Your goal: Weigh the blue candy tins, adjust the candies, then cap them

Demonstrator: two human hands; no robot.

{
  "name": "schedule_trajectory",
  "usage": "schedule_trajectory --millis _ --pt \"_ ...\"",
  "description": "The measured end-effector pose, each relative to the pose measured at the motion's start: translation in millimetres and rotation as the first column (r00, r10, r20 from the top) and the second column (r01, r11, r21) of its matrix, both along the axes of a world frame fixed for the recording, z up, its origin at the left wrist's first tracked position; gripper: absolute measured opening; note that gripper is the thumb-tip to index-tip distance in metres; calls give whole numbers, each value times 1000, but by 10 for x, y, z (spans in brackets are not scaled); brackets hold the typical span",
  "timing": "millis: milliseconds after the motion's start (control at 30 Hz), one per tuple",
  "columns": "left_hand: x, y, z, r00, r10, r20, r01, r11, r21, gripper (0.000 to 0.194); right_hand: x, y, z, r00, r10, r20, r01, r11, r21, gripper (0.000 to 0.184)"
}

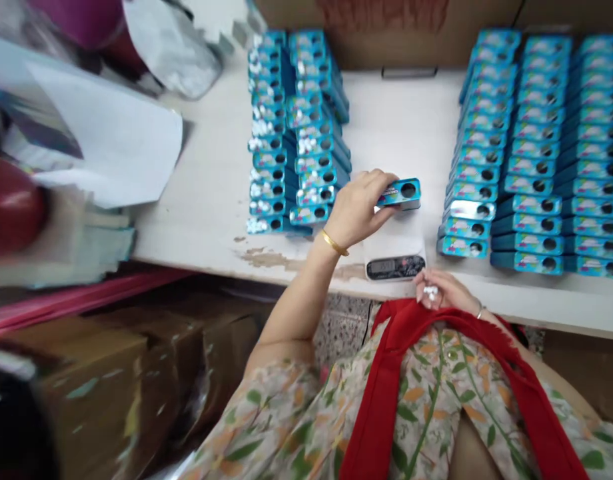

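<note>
My left hand (359,207) grips a small blue printed box (402,191) with a round dark hole at one end of its top face. That box is over the white digital scale (396,267); whether it touches the scale's plate I cannot tell. Low at the table's front edge, my right hand (446,290) is turned up with its fingers curled around several small white pellets (430,291). The scale's display faces me, its digits too blurred to read.
Rows of similar blue boxes (269,160) stand left of the scale, many with white bits on top. More rows (531,167) stand at the right. Cardboard (386,40) closes off the back of the white table (206,200). Papers (111,113) and bags lie at the far left.
</note>
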State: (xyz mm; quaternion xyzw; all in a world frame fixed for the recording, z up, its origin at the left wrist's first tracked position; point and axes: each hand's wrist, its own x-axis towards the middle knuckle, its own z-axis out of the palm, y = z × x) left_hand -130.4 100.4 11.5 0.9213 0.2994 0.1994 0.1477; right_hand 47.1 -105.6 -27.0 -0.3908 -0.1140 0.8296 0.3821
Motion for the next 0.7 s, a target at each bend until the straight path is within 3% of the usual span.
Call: schedule_trajectory --millis 100,233,367,467,567,633,700 --pt "352 656 6 1000 20 14 -20 998 56 34 -113 -24 -203 999 36 35 -39 995 95 33" --pt "1027 1569 -55 988 121 -91 -121 993 3 36 -243 -43 -504 999 19 39 -25 988 156 45" --pt "1566 2203 -222 978 141 -155 -149 988 -41 36 -190 -52 -566 1000 -3 5 2 987 161 49" --pt "1830 2476 -340 972 111 -208 -128 989 -70 38 -26 -26 -427 1000 -3 -7 4 991 133 41" --pt "1938 2570 -343 967 98 -234 -123 988 -96 60 143 10 -221 999 48 -6 -47 998 51 34" --pt "1830 2509 -251 967 91 -238 -118 988 -100 74 213 35 -112 997 72 -6 -72 997 2 38" --pt "1524 2321 -85 967 80 -242 -108 989 -103 77 240 59 -56 995 96 4 -96 995 -22 43"
